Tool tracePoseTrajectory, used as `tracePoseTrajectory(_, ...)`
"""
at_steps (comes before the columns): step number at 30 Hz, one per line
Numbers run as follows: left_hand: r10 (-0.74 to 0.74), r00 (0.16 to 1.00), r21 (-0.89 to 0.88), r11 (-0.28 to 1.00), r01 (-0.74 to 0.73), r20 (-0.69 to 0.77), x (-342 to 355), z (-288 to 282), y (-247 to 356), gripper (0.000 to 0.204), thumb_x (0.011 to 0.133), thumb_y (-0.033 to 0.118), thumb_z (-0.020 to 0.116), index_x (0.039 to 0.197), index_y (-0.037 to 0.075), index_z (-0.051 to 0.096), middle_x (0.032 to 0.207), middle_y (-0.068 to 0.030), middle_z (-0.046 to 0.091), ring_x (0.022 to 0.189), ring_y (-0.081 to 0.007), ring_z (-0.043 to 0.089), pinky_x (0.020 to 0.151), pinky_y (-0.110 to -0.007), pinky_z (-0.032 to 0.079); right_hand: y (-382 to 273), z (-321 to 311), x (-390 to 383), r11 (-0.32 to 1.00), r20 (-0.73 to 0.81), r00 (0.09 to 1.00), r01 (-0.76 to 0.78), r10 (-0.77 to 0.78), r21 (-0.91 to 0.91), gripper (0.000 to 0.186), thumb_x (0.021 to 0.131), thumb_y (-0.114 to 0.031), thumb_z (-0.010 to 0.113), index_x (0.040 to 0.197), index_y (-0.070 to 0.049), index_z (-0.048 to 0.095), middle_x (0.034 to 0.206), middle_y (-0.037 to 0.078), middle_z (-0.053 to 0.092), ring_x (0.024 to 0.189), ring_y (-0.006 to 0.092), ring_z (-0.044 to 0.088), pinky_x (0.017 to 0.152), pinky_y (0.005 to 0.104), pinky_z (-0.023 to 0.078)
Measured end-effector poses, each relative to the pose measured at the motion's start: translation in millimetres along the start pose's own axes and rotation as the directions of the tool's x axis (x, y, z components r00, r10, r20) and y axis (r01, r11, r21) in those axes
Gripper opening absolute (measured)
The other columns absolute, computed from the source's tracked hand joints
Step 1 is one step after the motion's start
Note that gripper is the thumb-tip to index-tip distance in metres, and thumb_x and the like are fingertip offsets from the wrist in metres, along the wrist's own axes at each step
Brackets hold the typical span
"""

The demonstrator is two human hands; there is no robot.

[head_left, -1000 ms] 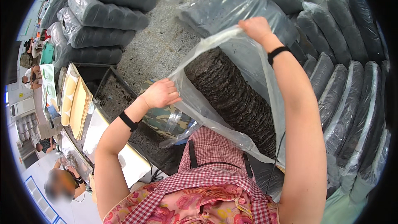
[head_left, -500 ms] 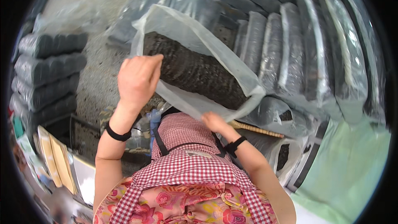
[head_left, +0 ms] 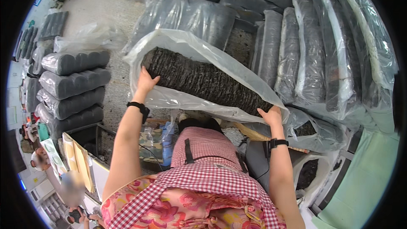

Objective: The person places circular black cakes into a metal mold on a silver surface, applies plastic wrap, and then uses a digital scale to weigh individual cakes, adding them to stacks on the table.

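Observation:
A long row of black, thinly layered sheets that look like dried seaweed [head_left: 203,76] lies slantwise inside a big clear plastic bag [head_left: 178,99], whose mouth gapes upward. At its left end, my left hand [head_left: 146,81] is inside the bag, thumb on the near side and fingers curled about the end. My right hand [head_left: 272,115] grips the right end, its thumb on the sheets, the other fingers partly hidden. Both hands press the row from its two ends.
Filled, closed bags [head_left: 292,55] of dark rows stand packed at the right. More bagged bundles [head_left: 76,80] are piled at the left, above a dark crate [head_left: 91,138]. A large wrapped bundle [head_left: 186,17] lies beyond my bag. Green cloth [head_left: 360,174] covers a surface at lower right.
My left hand has gone from above the bag down to the row's left end. My right hand has moved from the bag's near edge right to the other end. The bag lies wider open.

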State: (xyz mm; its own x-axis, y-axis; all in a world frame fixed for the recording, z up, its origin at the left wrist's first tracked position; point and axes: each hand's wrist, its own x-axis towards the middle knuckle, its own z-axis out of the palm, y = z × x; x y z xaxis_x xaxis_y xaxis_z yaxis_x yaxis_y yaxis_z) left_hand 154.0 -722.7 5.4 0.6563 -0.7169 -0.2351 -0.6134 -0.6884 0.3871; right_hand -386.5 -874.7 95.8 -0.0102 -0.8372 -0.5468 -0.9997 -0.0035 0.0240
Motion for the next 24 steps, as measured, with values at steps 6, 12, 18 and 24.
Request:
tracePoseTrajectory(6, 0.010, 0.998, 0.135, 0.991, -0.001, -0.070, 16.0, 7.0, 31.5, 0.111, 0.062, 0.034, 0.075, 0.144, -0.003, 0.010, 0.141, -0.0248, 0.031, 0.129, -0.0389, 0.033, 0.105, -0.045, 0.033, -66.5, 11.7, 11.1, 0.797, -0.462, 0.873, 0.386, -0.154, 0.464, 0.099, 0.070, -0.037, 0.078, 0.140, 0.004, 0.021, 0.139, 0.029, 0.030, 0.129, 0.0422, 0.030, 0.108, 0.0459, 0.026)
tracePoseTrajectory(12, 0.071, 0.991, -0.030, 0.997, -0.075, -0.111, 66.9, 11.2, 10.7, 0.115, 0.056, 0.026, 0.077, 0.145, 0.002, 0.009, 0.132, -0.0297, 0.037, 0.120, -0.0416, 0.043, 0.102, -0.040, 0.038, -59.0, 71.0, 59.9, 0.564, -0.133, 0.990, 0.134, -0.044, 0.815, 0.104, 0.066, -0.028, 0.080, 0.141, 0.004, 0.016, 0.142, 0.026, 0.030, 0.131, 0.0364, 0.032, 0.107, 0.0398, 0.028)
tracePoseTrajectory(18, 0.111, 0.994, -0.157, 0.981, -0.111, -0.009, 60.0, 10.9, 35.4, 0.091, 0.061, 0.025, 0.069, 0.140, 0.003, 0.028, 0.116, -0.0262, 0.056, 0.106, -0.0410, 0.055, 0.093, -0.042, 0.044, -78.0, 85.7, 43.5, 0.422, -0.253, 0.965, 0.203, 0.066, 0.883, 0.093, 0.066, -0.021, 0.076, 0.140, -0.001, 0.024, 0.130, 0.022, 0.047, 0.117, 0.0339, 0.050, 0.097, 0.0399, 0.041)
tracePoseTrajectory(24, 0.289, 0.943, -0.492, 0.804, -0.333, -0.165, 22.3, -52.9, 27.6, 0.072, 0.066, 0.004, 0.060, 0.132, -0.004, 0.034, 0.128, -0.0205, 0.044, 0.120, -0.0306, 0.042, 0.104, -0.035, 0.029, -67.2, -45.6, -91.5, 0.327, -0.480, 0.875, 0.435, 0.067, 0.839, 0.078, 0.061, -0.015, 0.072, 0.127, 0.001, 0.035, 0.117, 0.019, 0.054, 0.108, 0.0286, 0.054, 0.093, 0.0370, 0.042)
